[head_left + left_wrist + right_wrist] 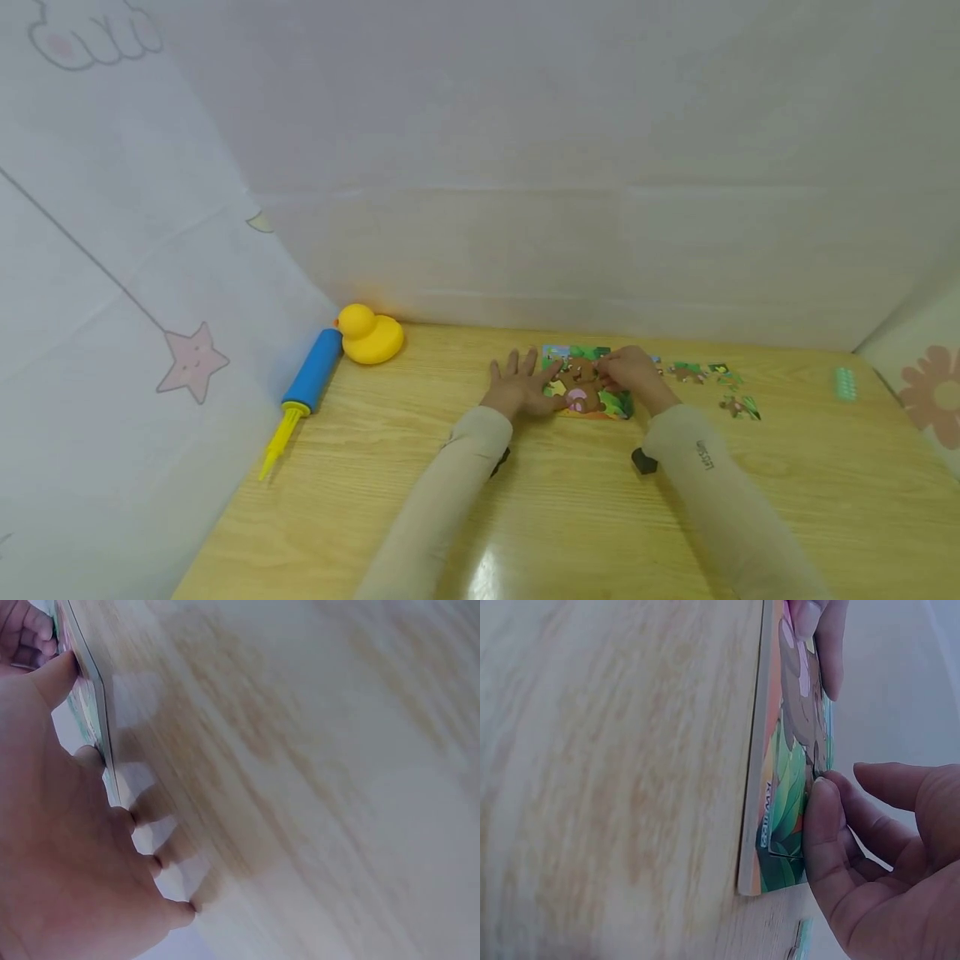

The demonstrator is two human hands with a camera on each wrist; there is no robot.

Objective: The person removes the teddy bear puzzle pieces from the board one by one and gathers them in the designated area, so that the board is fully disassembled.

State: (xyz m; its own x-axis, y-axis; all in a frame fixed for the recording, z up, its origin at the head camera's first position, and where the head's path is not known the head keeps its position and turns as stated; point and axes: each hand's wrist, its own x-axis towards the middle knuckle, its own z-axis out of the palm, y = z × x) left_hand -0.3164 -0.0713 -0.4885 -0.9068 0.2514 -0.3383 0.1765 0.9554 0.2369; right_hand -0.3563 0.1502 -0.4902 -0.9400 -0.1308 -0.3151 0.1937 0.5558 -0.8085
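A jigsaw puzzle board (577,404) with a brown bear and green leaves lies flat near the back of the table. My left hand (521,394) spreads its fingers at the board's left side, thumb and index finger resting on the picture. In the left wrist view its other fingertips (180,911) touch the wood beside the board edge. From the right, my right hand (633,375) reaches over the board with curled fingers. Thumb and forefinger (825,817) pinch at a puzzle piece (811,769) beside the green leaves; the fingers hide most of it.
Loose puzzle pieces (688,372) lie right of the board, with another piece (741,407) nearer me. A small green bumpy object (846,384) lies far right. At the left are a yellow rubber duck (372,337) and a blue-and-yellow hand pump (313,372). Pale cloth walls (480,250) border the table.
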